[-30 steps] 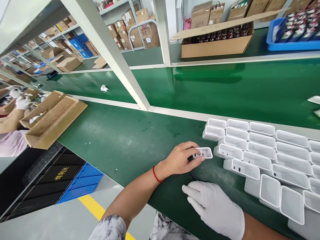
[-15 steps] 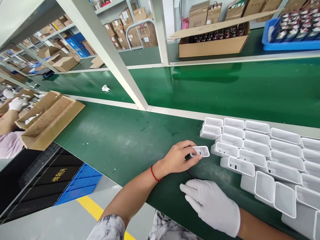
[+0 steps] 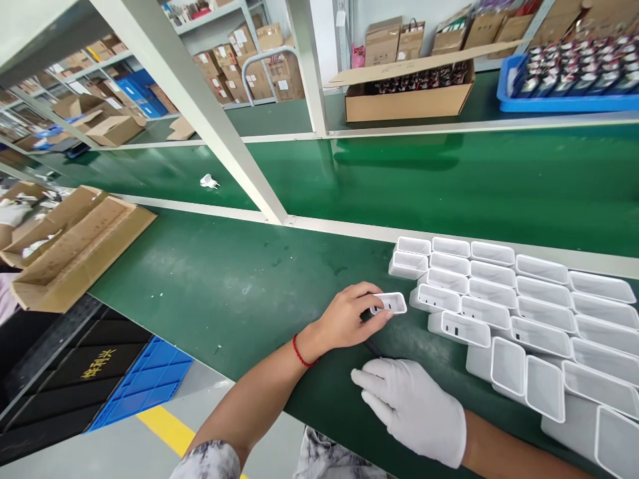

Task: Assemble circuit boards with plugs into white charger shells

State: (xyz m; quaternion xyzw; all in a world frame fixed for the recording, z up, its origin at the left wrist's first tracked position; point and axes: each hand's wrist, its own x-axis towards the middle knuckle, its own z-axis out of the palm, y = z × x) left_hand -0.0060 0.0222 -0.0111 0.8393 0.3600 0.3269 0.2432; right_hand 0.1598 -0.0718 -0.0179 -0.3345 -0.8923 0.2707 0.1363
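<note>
My bare left hand, with a red cord at its wrist, grips a small white open-topped plastic case between thumb and fingers. Small dark slots show inside the case. Just nearer to me lies my right hand in a white glove, low over the green bench, its fingers together and pointing left. A thin dark rod or cable runs from beneath my left hand to the glove; what the gloved fingers close on is hidden. Rows of similar white cases stand to the right of both hands.
A pale slanting post rises at the bench's back edge. Beyond is a second green surface with a white plug adapter, a long carton and a blue tray. At left are an open carton and another person's gloved hand.
The whole view has shifted, so the bench and cases appear farther left. Both hands keep nearly the same pose, with the case still in my left hand.
</note>
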